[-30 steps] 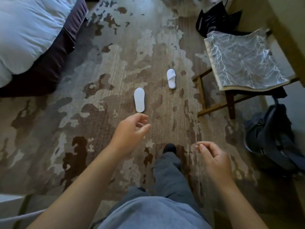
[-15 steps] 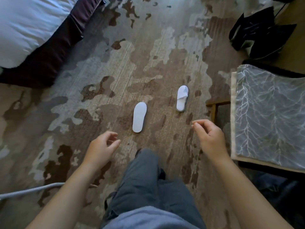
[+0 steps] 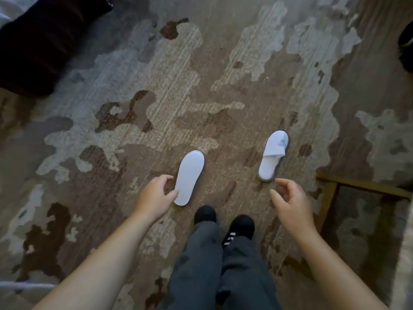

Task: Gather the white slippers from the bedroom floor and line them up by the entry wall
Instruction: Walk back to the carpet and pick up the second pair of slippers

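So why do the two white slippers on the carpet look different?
The left slipper lies upside down, showing only its flat sole; the right slipper sits right way up, showing its toe strap and footbed. The left hand is right at the left slipper; the right hand is a little short of the right one. Both are white and point roughly the same way.

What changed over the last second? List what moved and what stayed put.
The person walked up to both slippers. The left hand reached down to the heel of the upside-down slipper, fingers at its edge, not yet gripping. The right hand came forward toward the upright slipper, open and short of it. Both slippers lie unmoved on the carpet.
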